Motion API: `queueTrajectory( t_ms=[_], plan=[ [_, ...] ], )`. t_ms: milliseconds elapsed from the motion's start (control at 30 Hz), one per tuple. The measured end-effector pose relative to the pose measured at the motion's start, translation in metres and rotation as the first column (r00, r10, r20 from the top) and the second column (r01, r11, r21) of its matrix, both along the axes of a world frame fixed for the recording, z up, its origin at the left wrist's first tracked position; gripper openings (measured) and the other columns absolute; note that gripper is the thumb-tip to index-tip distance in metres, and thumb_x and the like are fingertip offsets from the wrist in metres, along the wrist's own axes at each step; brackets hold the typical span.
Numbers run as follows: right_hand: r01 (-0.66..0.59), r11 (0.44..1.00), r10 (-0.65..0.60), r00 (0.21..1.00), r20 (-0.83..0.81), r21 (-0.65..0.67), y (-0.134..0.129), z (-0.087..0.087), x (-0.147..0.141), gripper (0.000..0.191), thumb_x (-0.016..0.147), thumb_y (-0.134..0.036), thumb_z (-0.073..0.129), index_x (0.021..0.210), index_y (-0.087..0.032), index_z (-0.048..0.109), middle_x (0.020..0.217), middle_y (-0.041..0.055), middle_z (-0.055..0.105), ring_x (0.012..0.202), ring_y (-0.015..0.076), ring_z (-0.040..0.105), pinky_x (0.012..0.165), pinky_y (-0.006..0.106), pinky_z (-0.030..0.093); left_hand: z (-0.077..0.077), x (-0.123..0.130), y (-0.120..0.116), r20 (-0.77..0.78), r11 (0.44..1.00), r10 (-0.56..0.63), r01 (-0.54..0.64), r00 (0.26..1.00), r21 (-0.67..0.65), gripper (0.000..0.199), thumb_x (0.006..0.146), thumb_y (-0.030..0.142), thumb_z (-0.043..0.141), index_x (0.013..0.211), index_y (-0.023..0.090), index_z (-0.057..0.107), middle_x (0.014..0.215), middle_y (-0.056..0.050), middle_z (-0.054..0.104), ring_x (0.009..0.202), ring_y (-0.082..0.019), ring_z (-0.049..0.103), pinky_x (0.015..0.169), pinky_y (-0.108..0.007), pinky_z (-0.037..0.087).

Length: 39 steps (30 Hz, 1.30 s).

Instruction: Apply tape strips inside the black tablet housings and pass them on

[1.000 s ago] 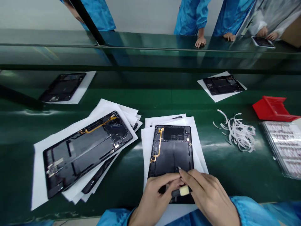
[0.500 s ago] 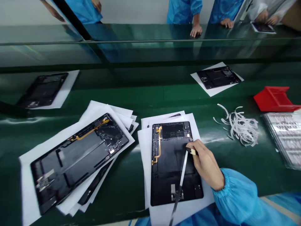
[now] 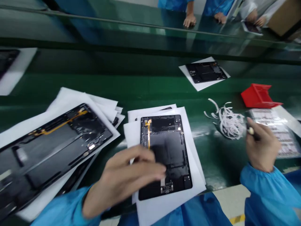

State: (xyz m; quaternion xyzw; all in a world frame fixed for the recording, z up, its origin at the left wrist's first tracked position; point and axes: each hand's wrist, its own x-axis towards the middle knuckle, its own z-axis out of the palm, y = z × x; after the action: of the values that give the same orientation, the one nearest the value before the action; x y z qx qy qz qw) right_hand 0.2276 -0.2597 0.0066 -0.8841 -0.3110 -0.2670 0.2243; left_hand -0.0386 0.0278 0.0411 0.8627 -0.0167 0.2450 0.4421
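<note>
two hands work over a black tablet back housing point(image 3: 167, 135). its long axis runs nearly straight toward the wearer, leaning slightly, with a metal connector end point(image 3: 166, 188) nearest the body and a yellow flex cable point(image 3: 148, 133) up its left side. it lies on a stack of white paper sheets point(image 3: 162, 208), mid-way along a green bench point(image 3: 150, 88).

the left hand point(image 3: 124, 175) is spread, its fingers loose and straight, blurred over the housing's lower half. it grips nothing, though whether the fingertips touch i cannot tell. the right hand point(image 3: 262, 144) pinches a small dark-handled tool point(image 3: 250, 130) between thumb and fingers, just over a plastic pack of label sheets point(image 3: 274, 131).

nearby lie a tangle of white peeled strips point(image 3: 229, 122), a red tray point(image 3: 258, 95), another housing on paper point(image 3: 54, 141) and a further one farther off point(image 3: 206, 72). across the bench, a co-worker's hand point(image 3: 189, 20) rests on the edge.

since half a second before, the right hand has moved off the housing to the right, the long white strip no longer shows, and the left hand is back in view.
</note>
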Motion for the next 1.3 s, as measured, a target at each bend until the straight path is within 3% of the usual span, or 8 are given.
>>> queueTrajectory(
  t_ms=[100,200,267,367,500,600,800,1300],
  plan=[
    [-0.131,0.982,0.152,0.976,-0.158,0.137,0.041,0.019,-0.046,0.028,0.089,-0.024,0.064,0.116,-0.021,0.073,0.104,0.0101,0.071,0.09,0.0262,0.067,0.081,0.037,0.052,-0.012,0.033,0.01,0.007,0.992,0.004,-0.003,1.0,-0.122,0.005,0.082,0.021,0.075,0.087,0.019,0.075,0.082,-0.002,0.062,0.072,-0.01,0.061,0.062,-0.021,0.051],
    [-0.474,0.843,0.506,0.539,-0.674,0.254,0.094,0.029,-0.088,0.037,0.088,-0.027,0.068,0.125,-0.028,0.064,0.105,0.0028,0.071,0.075,0.0181,0.068,0.066,0.028,0.055,-0.03,0.046,0.015,-0.021,0.979,0.037,-0.04,0.999,-0.2,0.004,0.08,0.021,0.077,0.083,0.019,0.075,0.081,-0.001,0.06,0.075,-0.012,0.06,0.069,-0.024,0.05],
    [-0.477,0.782,0.554,0.238,-0.798,0.401,0.121,0.027,-0.103,0.046,0.085,-0.027,0.073,0.129,-0.028,0.059,0.101,0.0014,0.072,0.066,0.0151,0.066,0.056,0.024,0.053,-0.036,0.049,0.017,-0.052,0.966,0.037,-0.049,0.998,-0.254,0.003,0.079,0.02,0.078,0.081,0.019,0.075,0.08,0.0,0.06,0.075,-0.011,0.059,0.07,-0.024,0.049],
    [-0.349,0.768,0.599,0.095,-0.795,0.536,0.142,0.018,-0.108,0.042,0.082,-0.025,0.075,0.121,-0.024,0.061,0.082,-0.0012,0.072,0.055,0.0129,0.059,0.049,0.022,0.048,-0.038,0.052,0.018,-0.084,0.939,-0.005,-0.025,0.996,-0.344,0.005,0.079,0.022,0.078,0.081,0.019,0.074,0.08,0.0,0.061,0.076,-0.011,0.058,0.071,-0.024,0.047],
    [-0.31,0.776,0.599,0.089,-0.796,0.549,0.145,0.013,-0.103,0.039,0.082,-0.019,0.072,0.119,-0.024,0.064,0.072,-0.0035,0.068,0.048,0.0101,0.049,0.042,0.021,0.039,-0.042,0.037,0.007,-0.063,0.91,0.154,-0.166,0.986,-0.379,0.036,0.083,0.036,0.074,0.115,0.022,0.063,0.091,-0.002,0.062,0.084,-0.015,0.058,0.077,-0.027,0.048],
    [-0.332,0.78,0.594,0.129,-0.794,0.53,0.145,0.014,-0.1,0.022,0.081,-0.018,0.072,0.104,-0.022,0.073,0.075,-0.0021,0.069,0.053,0.01,0.053,0.045,0.02,0.04,-0.047,0.0,-0.017,-0.048,0.947,0.295,-0.299,0.954,-0.114,0.038,0.092,0.038,0.063,0.124,0.02,0.056,0.106,-0.007,0.059,0.098,-0.018,0.056,0.087,-0.03,0.047],
    [-0.354,0.766,0.607,0.124,-0.785,0.537,0.149,0.011,-0.094,0.005,0.081,-0.016,0.07,0.076,-0.018,0.071,0.066,-0.0029,0.065,0.054,0.009,0.054,0.048,0.017,0.042,-0.061,-0.061,-0.06,-0.302,0.853,0.08,0.091,0.95,0.513,0.042,0.093,0.055,0.052,0.124,0.03,0.063,0.126,-0.002,0.063,0.122,-0.025,0.047,0.101,-0.035,0.035],
    [-0.494,0.782,0.589,0.386,-0.71,0.38,0.155,-0.023,-0.087,0.006,0.089,-0.024,0.066,0.086,-0.02,0.07,0.097,0.0061,0.069,0.087,0.0227,0.066,0.079,0.034,0.054,-0.072,-0.054,-0.067,-0.258,0.831,0.108,0.055,0.96,0.553,0.032,0.091,0.05,0.06,0.115,0.031,0.068,0.127,0.006,0.065,0.121,-0.02,0.05,0.106,-0.033,0.031]
  ],
)
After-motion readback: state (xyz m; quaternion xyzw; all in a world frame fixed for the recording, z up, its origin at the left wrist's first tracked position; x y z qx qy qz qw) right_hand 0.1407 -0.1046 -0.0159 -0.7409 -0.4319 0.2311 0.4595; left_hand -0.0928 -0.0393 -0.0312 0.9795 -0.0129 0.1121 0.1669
